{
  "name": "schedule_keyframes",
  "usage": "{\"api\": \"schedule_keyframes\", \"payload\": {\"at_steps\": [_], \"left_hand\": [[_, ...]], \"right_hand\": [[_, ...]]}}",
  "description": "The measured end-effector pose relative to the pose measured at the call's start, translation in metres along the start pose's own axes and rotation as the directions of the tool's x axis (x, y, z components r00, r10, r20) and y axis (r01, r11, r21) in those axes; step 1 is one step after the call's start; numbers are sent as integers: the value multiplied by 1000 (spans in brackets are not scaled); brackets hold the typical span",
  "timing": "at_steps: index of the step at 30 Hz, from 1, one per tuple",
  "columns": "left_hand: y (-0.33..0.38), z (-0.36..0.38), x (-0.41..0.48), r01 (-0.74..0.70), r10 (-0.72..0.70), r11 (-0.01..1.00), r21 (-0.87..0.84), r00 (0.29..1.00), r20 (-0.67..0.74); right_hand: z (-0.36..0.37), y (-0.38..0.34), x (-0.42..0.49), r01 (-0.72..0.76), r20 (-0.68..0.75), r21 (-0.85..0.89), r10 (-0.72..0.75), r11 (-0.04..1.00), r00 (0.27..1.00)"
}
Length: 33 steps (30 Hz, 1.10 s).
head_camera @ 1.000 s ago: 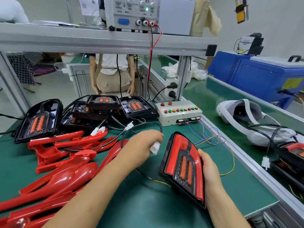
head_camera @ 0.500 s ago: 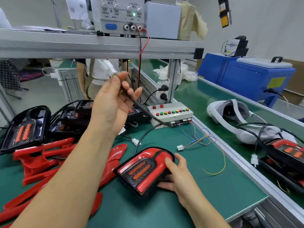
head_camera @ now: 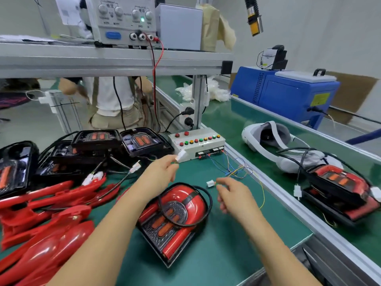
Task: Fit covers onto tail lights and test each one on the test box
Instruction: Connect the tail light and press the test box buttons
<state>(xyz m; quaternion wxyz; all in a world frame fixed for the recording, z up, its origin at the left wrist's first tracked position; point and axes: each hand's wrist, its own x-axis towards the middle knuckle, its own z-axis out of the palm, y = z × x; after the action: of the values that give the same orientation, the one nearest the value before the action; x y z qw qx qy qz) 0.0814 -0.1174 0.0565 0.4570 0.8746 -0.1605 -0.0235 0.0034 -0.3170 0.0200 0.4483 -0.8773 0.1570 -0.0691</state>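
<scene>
Two white plugs look about to be joined. The left hand (head_camera: 162, 174) pinches the tail light's plug (head_camera: 181, 156) between thumb and forefinger and holds it up in front of the test box (head_camera: 198, 142). Its black cable (head_camera: 208, 203) loops back over the lamp. The right hand (head_camera: 235, 197), its other fingers loosely curled, appears to pinch the test lead plug (head_camera: 210, 183) by its wires, though blur hides the exact grip. The covered tail light (head_camera: 175, 215) lies face up on the green mat (head_camera: 226, 244) between the forearms, probably set down to free both hands for connecting.
</scene>
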Motion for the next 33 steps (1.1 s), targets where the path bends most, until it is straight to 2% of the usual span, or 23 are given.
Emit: {"api": "schedule_keyframes", "payload": {"at_steps": [1, 2, 3, 4, 6, 8, 10, 11, 14, 15, 17, 21, 28, 33], "left_hand": [[-1, 3, -1, 9, -9, 1000, 19, 1000, 28], [-1, 5, -1, 8, -12, 998, 61, 999, 52], [0, 7, -2, -2, -7, 993, 119, 998, 70], [1, 8, -3, -16, 3, 986, 163, 997, 78], [4, 8, -6, -37, 22, 982, 187, 997, 77], [6, 7, -7, -44, 32, 985, 165, 997, 73], [6, 7, -7, -43, 32, 989, 143, 996, 77], [6, 6, -6, -40, 30, 990, 134, 996, 80], [2, 5, -2, -14, 5, 995, 101, 997, 83], [1, 4, -1, 0, -7, 996, 87, 997, 83], [0, 2, 0, 11, -17, 997, 72, 997, 79], [0, 2, -1, -60, 51, 978, 198, 998, 48], [6, 4, -6, -219, 247, 898, 383, 969, -25], [5, 5, -7, -247, 290, 845, 475, 957, -18]], "right_hand": [[-1, 0, 11, 80, -86, -183, -96, 980, 992], [-1, 0, 23, 156, -112, -420, -222, 894, 969], [1, 1, 34, 224, -57, -626, -331, 747, 942], [3, 1, 45, 275, 50, -761, -370, 587, 928], [9, 2, 61, 325, 216, -856, -294, 402, 931], [10, 3, 71, 329, 254, -885, -251, 331, 934], [6, 1, 77, 348, 232, -862, -324, 368, 917], [2, -2, 77, 377, 219, -820, -372, 431, 902], [-10, -9, 75, 470, 176, -565, -457, 678, 872], [-13, -11, 72, 489, 172, -477, -468, 731, 867], [-18, -14, 66, 532, 176, -348, -503, 772, 846], [-20, -24, 58, 609, 247, -312, -557, 729, 793], [-25, -34, 59, 664, 343, -498, -577, 557, 741], [-23, -33, 60, 666, 343, -588, -604, 458, 719]]}}
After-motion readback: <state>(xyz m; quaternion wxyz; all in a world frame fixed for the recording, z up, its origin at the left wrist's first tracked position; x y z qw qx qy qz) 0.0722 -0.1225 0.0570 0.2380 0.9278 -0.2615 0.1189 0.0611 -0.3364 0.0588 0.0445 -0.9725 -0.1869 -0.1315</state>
